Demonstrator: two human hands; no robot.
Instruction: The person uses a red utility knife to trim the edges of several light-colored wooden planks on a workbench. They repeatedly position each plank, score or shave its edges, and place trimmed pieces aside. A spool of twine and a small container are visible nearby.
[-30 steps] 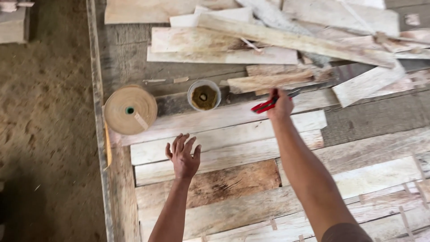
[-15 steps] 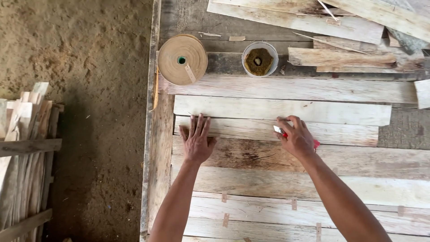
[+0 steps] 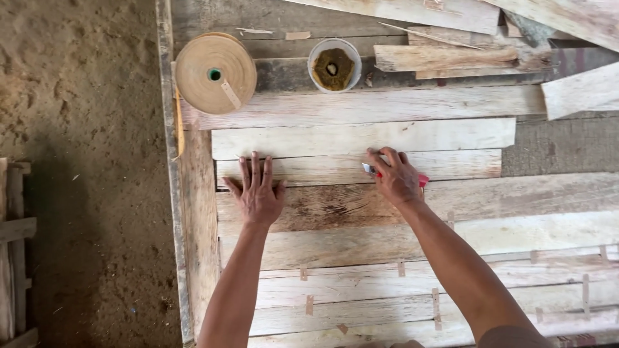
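Pale wooden veneer strips [image 3: 361, 138] lay side by side across the bench [image 3: 169, 161], their long edges touching or slightly overlapping, and several nearer strips were joined by short tabs of paper tape [image 3: 435, 303]. The left hand [image 3: 258, 193] was pressed flat, palm down and fingers spread, empty, on the left end of a strip where a pale piece met a darker brown-stained strip [image 3: 322, 206]. The right hand [image 3: 394, 177] rested on the same seam farther right, its fingers curled around a small red-handled cutter [image 3: 422, 180]; the metal tip [image 3: 369, 169] stuck out beside the thumb and lay on the pale strip. Both hands were well apart, with bare wood between them.

At the far left corner of the bench stood a roll of tan paper tape [image 3: 215, 73] with a green core and a loose end lying across its face. Just to its right sat a small round pot [image 3: 333, 64] holding brownish-yellow glue. Beyond the pot, rough offcuts of veneer [image 3: 445, 58] were heaped loosely, lying at angles over one another. Left of the bench was a bare dirt floor [image 3: 77, 161], and the edge of a wooden rack [image 3: 16, 232] showed at the far left.
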